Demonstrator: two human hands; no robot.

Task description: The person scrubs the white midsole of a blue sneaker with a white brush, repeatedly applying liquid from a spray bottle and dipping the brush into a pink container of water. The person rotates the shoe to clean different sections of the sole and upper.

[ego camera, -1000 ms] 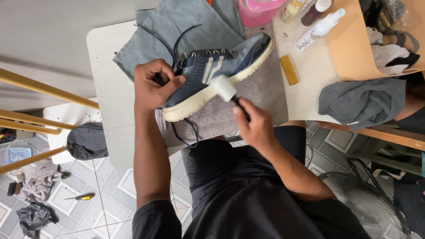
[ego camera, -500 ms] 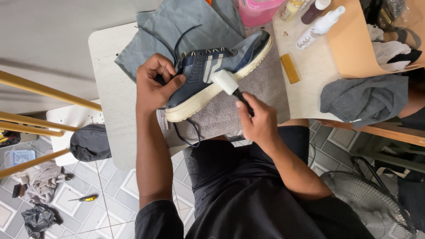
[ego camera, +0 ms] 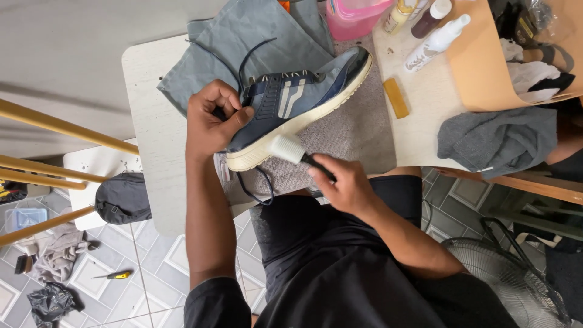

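A navy sneaker with pale stripes and a cream sole lies on its side on a grey towel on a white table. My left hand grips the sneaker at its heel opening. In my right hand is a black-handled brush; its white bristle head presses against the cream sole near the heel. A dark lace hangs off the table's near edge.
A grey-blue cloth lies behind the shoe. A pink tub, bottles and a yellow bar stand at the back right. A grey rag, a fan and wooden poles surround the table.
The brush head has slid along the sole from mid-shoe toward the heel. My left hand stays on the heel opening.
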